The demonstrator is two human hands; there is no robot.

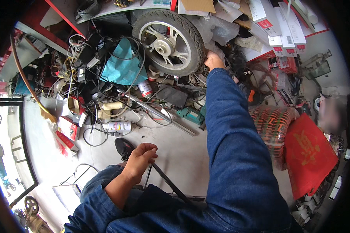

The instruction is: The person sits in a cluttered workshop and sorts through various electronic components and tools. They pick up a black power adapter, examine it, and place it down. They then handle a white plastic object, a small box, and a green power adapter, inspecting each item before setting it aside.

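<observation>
A motor-scooter-type wheel [163,47] with a black tyre and silver spoked rim stands tilted at the far side, among clutter. My right arm reaches out to it, and my right hand [214,61] is closed at the tyre's right edge, its fingertips partly hidden. Closer in, my left hand [140,162] hovers above the floor near my knee, fingers curled with the thumb pressed to them. Whatever that hand may hold is too small or hidden to make out. A dark metal bar [169,182] runs just below it.
Tangled cables and a teal bag [123,64] lie left of the wheel. Before it are a metal rail [161,114], a green power tool [190,114] and a spray can [117,126]. Wrapped orange coil springs [274,124] and a red sheet [309,155] stand right; white boxes [286,31] sit beyond.
</observation>
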